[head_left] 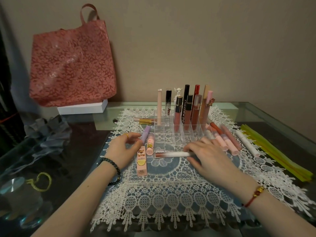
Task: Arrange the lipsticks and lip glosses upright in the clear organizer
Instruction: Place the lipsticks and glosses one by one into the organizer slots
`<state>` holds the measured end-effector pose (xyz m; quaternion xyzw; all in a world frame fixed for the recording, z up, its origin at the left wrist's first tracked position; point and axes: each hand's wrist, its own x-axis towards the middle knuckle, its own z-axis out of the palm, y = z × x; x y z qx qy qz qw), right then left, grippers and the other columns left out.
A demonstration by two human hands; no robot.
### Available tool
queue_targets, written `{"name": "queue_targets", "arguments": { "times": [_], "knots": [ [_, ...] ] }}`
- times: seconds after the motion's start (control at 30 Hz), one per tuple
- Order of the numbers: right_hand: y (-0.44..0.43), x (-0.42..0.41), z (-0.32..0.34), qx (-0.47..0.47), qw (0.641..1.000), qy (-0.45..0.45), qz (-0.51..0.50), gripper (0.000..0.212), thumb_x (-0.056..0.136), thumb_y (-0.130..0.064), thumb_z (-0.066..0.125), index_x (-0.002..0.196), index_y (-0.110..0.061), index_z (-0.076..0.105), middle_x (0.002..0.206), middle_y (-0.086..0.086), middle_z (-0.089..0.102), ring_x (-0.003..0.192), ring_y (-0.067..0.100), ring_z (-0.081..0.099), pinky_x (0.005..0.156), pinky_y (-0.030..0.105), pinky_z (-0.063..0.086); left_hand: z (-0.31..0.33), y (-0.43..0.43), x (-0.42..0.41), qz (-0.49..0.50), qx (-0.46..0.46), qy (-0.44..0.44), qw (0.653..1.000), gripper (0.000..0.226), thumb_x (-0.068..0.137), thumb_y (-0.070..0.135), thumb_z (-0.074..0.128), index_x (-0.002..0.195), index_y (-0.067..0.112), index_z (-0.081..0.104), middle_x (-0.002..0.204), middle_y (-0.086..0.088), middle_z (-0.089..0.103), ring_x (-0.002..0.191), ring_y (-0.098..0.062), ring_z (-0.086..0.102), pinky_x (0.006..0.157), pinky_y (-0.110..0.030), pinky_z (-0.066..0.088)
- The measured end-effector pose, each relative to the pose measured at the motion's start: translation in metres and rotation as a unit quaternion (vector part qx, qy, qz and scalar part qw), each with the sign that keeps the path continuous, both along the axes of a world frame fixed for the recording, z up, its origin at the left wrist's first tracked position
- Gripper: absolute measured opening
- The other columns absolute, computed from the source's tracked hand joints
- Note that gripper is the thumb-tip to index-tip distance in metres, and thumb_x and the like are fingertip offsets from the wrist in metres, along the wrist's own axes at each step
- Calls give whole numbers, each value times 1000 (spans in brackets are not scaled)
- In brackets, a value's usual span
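My right hand (210, 154) pinches the white-capped red gloss tube (171, 153); my left hand (123, 148) curls at the lilac plastic tube (146, 135), grip unclear.

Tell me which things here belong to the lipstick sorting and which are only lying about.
For the job: clear organizer, upright tubes in it, white tube in the right hand, lilac tube, pink tubes lying on the mat.
Lying about: red bag, white box, grey cloth, yellow strips, yellow cord.
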<state>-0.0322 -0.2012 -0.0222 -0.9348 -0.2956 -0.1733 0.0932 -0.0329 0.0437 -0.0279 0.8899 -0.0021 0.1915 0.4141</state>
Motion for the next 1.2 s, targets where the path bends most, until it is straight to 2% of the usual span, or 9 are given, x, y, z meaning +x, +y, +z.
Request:
{"name": "queue_targets", "arguments": {
  "times": [0.2, 0.3, 0.37, 0.5, 0.63, 0.83, 0.93, 1.03, 1.2],
  "knots": [
    [-2, -2, 10, 40, 998, 45, 22, 17, 87, -31, 53, 103, -35, 55, 93, -26, 48, 90, -5, 39, 85, 17, 27, -2, 1, 2, -1, 9, -4, 1000, 18, 85, 25, 60, 103, 24, 62, 84, 19, 60, 82, 4, 55, 65, -5, 36],
    [-1, -4, 29, 147, 984, 103, 23, 19, 81, -23, 62, 97, -33, 60, 85, -24, 55, 80, -5, 51, 71, 8, 40, -2, 0, 2, -3, 1, -4, 1000, 11, 84, 26, 59, 95, 32, 60, 81, 24, 57, 80, 10, 53, 58, -4, 38],
    [1, -3, 44, 233, 965, 114, 26, 21, 77, -17, 66, 89, -34, 61, 82, -22, 59, 76, -4, 56, 67, 4, 45, -2, 1, 2, -7, -4, -4, 1000, 11, 84, 26, 60, 94, 32, 59, 82, 25, 57, 82, 10, 53, 62, -5, 36],
    [14, 2, 75, 327, 936, 122, 49, 29, 74, -7, 67, 82, -34, 60, 79, -12, 63, 71, -2, 60, 66, 13, 52, -2, 2, 3, -10, 8, 2, 1000, 12, 84, 28, 59, 97, 31, 59, 81, 26, 56, 82, 7, 53, 68, -8, 37],
    [25, 15, 103, 351, 930, 92, 59, 27, 74, -8, 69, 94, -25, 63, 83, -7, 64, 72, 2, 62, 66, 13, 52, -3, 3, 5, -7, 16, 0, 1000, 18, 84, 29, 58, 102, 26, 61, 81, 25, 55, 82, 6, 53, 69, -11, 38],
    [42, 41, 132, 386, 920, 38, 53, 22, 75, -10, 70, 94, -21, 65, 82, -2, 66, 76, 13, 64, 74, 19, 54, -5, 3, 6, -11, 15, -7, 1000, 22, 84, 30, 58, 105, 24, 61, 82, 27, 54, 82, 11, 51, 66, -7, 36],
    [48, 52, 137, 378, 925, 25, 45, 21, 75, -11, 70, 94, -20, 66, 79, -2, 65, 72, 11, 61, 71, 17, 51, -5, 3, 6, -13, 18, -8, 1000, 25, 84, 35, 57, 107, 26, 60, 82, 29, 53, 82, 12, 50, 67, -7, 36],
    [52, 61, 138, 364, 930, 28, 37, 21, 76, -12, 70, 96, -17, 67, 79, -1, 65, 68, 7, 57, 67, 15, 48, -4, 2, 5, -14, 28, -14, 999, 28, 84, 40, 55, 108, 28, 60, 82, 28, 53, 84, 6, 52, 67, -9, 36],
    [56, 71, 132, 336, 941, 32, 37, 19, 76, -14, 70, 94, -18, 66, 77, -2, 64, 63, 0, 53, 60, 9, 39, -3, 1, 6, -15, 40, -25, 999, 28, 85, 36, 55, 110, 25, 61, 84, 25, 54, 86, 2, 53, 69, -6, 34]
  ]
}}
